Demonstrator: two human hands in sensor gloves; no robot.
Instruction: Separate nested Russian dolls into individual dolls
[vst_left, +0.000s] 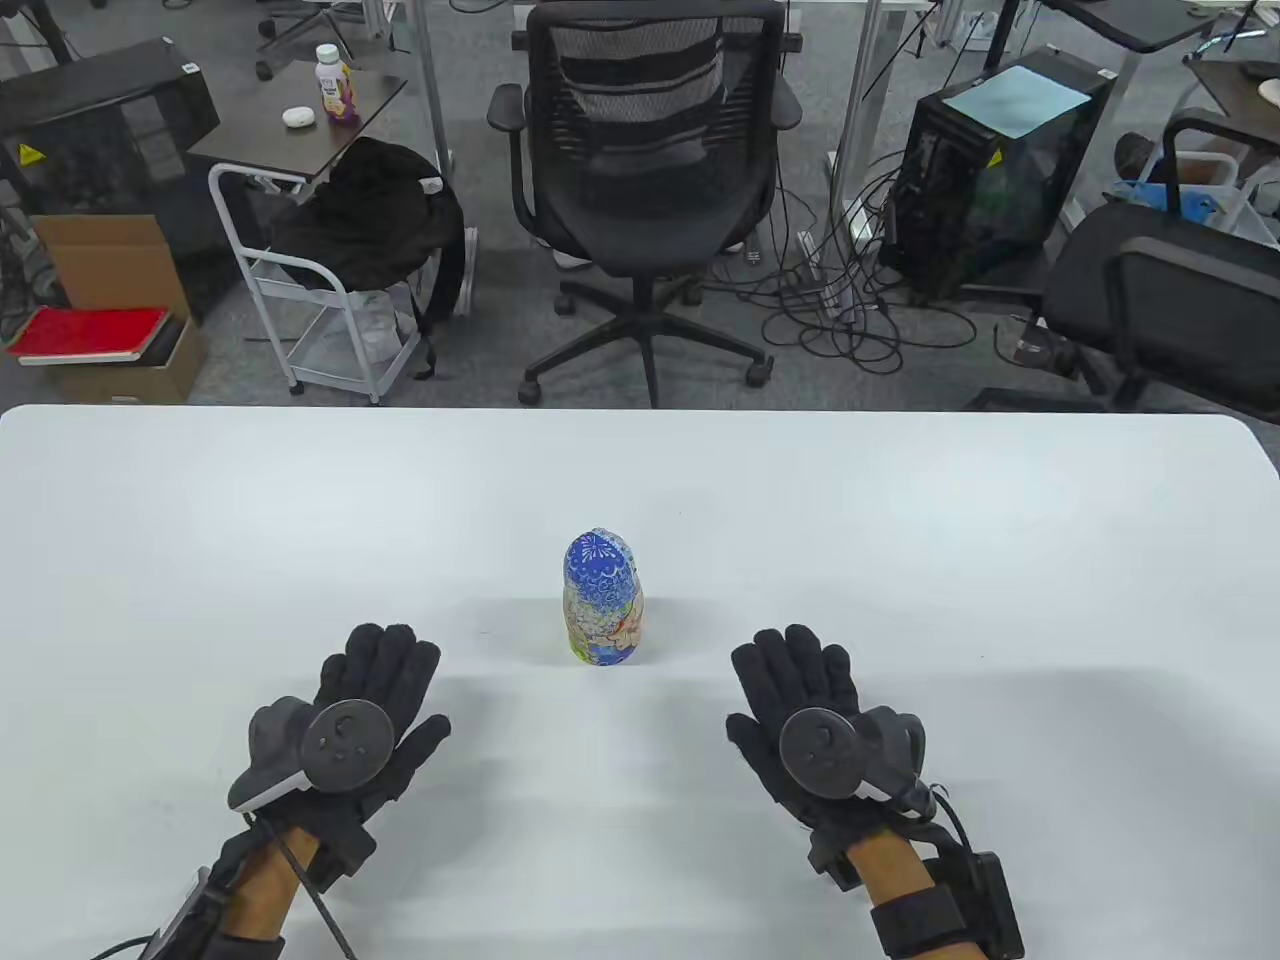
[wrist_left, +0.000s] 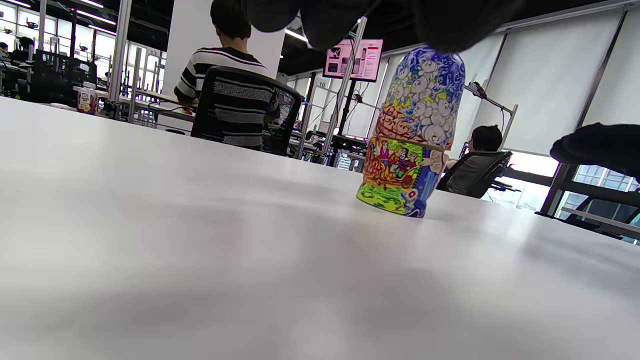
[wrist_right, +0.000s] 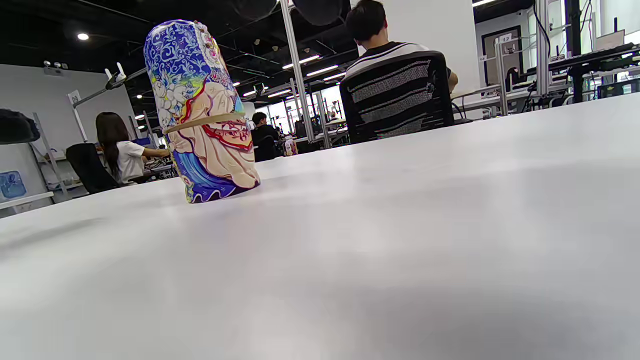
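Note:
A painted nesting doll stands upright and closed in the middle of the white table, blue on top and multicoloured below, with a seam around its middle. It also shows in the left wrist view as the doll and in the right wrist view as the doll. My left hand lies flat on the table to the doll's lower left, fingers straight, holding nothing. My right hand lies flat to the doll's lower right, also holding nothing. Neither hand touches the doll.
Beyond the table's far edge stand an office chair, a white cart with a black bag, a computer tower and floor cables. People sit at desks in the background of the wrist views.

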